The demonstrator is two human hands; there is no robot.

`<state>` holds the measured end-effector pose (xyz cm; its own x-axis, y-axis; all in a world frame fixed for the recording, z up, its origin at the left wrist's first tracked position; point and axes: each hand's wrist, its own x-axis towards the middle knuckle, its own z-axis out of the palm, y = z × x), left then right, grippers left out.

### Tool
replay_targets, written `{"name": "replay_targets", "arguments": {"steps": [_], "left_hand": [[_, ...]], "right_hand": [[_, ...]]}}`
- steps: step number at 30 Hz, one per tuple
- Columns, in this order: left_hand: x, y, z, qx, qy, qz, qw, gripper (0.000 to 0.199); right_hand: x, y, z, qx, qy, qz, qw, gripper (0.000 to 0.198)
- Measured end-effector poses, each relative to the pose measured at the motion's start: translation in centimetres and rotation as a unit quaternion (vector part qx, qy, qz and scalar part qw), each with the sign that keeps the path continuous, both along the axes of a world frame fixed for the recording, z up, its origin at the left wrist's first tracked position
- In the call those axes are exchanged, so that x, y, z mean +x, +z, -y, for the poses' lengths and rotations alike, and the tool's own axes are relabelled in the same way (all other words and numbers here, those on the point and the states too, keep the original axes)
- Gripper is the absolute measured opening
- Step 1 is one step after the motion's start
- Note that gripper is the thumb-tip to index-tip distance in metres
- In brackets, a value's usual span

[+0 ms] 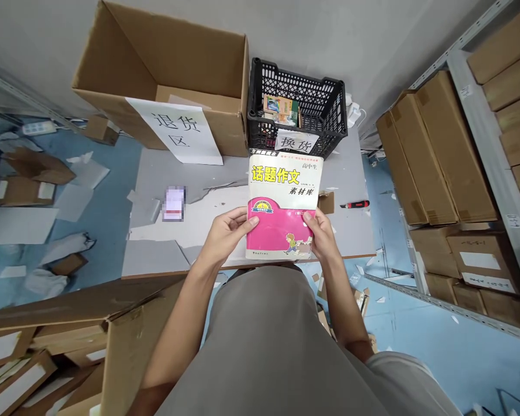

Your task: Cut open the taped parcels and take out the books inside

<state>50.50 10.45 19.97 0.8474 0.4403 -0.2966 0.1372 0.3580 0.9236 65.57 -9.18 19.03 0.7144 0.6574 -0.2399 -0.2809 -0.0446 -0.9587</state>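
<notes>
Both of my hands hold a pink and white book (281, 208) with its front cover facing me. My left hand (230, 232) grips its left edge, thumb on the cover and fingers behind. On the opposite edge, my right hand (323, 233) pinches it the same way. Just beyond the book's top edge stands a black plastic crate (303, 86) with a few books (281, 110) inside and a paper sign (295, 140) on its front. Beside the crate, at left, is a large open cardboard box (208, 121) bearing a white paper sign (177, 130).
A red and black box cutter (355, 204) lies on the table (351, 173), right of a small piece of cardboard (327, 202). A phone-like object (174, 204), blurred out, lies at left. Shelves of cartons (437, 150) line the right side; a box of parcels (43, 352) stands lower left.
</notes>
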Motion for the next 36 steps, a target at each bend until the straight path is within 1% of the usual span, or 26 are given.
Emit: {"name": "replay_targets", "arguments": {"steps": [4,6,7,10,12,14,16,18,21,23,25,27,28,29,30,31,33,34,36], "left_hand": [[-0.4,0.1,-0.4,0.034,0.013,0.021,0.999,0.071],[-0.7,-0.1,-0.9,0.078,0.032,0.036,0.996,0.067],[-0.8,-0.3,-1.2,0.112,0.046,0.046,0.992,0.064],[-1.2,-0.7,-2.2,0.233,0.080,0.095,0.965,0.047],[-1.4,-0.9,-2.7,0.294,0.091,0.134,0.942,0.032],[-1.4,-0.9,-2.9,0.326,0.097,0.162,0.926,0.020],[-1.4,-0.9,-2.9,0.341,0.106,0.175,0.918,0.013],[-1.4,-0.9,-2.8,0.345,0.108,0.174,0.916,0.013],[-1.6,-0.8,-2.9,0.340,0.099,0.151,0.923,0.020],[-1.8,-0.9,-3.0,0.326,0.085,0.126,0.933,0.030],[-2.0,-1.0,-3.0,0.304,0.065,0.084,0.947,0.048],[-2.1,-1.2,-2.8,0.279,0.055,0.043,0.958,0.074],[-2.2,-1.2,-2.7,0.267,0.050,0.032,0.962,0.086],[-2.2,-1.2,-2.6,0.257,0.043,0.028,0.965,0.093],[-2.2,-1.1,-2.6,0.249,0.033,0.029,0.967,0.093],[-2.1,-1.0,-2.5,0.245,0.019,0.029,0.969,0.086],[-2.1,-0.5,-2.5,0.239,-0.006,0.019,0.971,0.063],[-2.1,-0.3,-2.6,0.233,-0.012,0.012,0.972,0.056],[-1.9,0.0,-2.7,0.213,-0.011,0.007,0.977,0.057]], "right_hand": [[1.0,0.3,0.5,0.003,0.022,0.090,0.996,0.064],[1.6,0.4,0.9,-0.003,0.032,0.142,0.989,0.057],[1.9,0.5,1.1,-0.007,0.034,0.167,0.985,0.052],[2.4,0.9,1.5,-0.007,0.047,0.236,0.970,0.040],[2.5,1.1,1.4,0.024,0.060,0.272,0.960,0.028],[2.3,1.1,1.2,0.065,0.069,0.294,0.951,0.025],[2.0,0.9,1.0,0.088,0.068,0.303,0.946,0.031],[1.7,0.6,0.9,0.081,0.068,0.300,0.948,0.033],[1.5,0.3,1.2,0.042,0.065,0.275,0.958,0.028],[1.4,0.0,1.5,0.026,0.051,0.243,0.968,0.036],[1.4,-0.3,1.7,0.019,0.024,0.209,0.977,0.052],[1.4,-0.5,1.7,0.007,-0.011,0.184,0.983,0.068],[1.5,-0.5,1.7,-0.002,-0.025,0.176,0.984,0.075],[1.5,-0.4,1.6,-0.011,-0.033,0.169,0.985,0.079],[1.6,-0.2,1.6,-0.019,-0.036,0.163,0.986,0.079],[1.6,0.1,1.5,-0.027,-0.035,0.162,0.986,0.074],[1.9,0.7,1.5,-0.038,-0.028,0.169,0.984,0.053],[2.0,1.0,1.4,-0.040,-0.025,0.172,0.984,0.045],[2.2,1.2,1.3,-0.035,-0.017,0.167,0.985,0.041]]}}
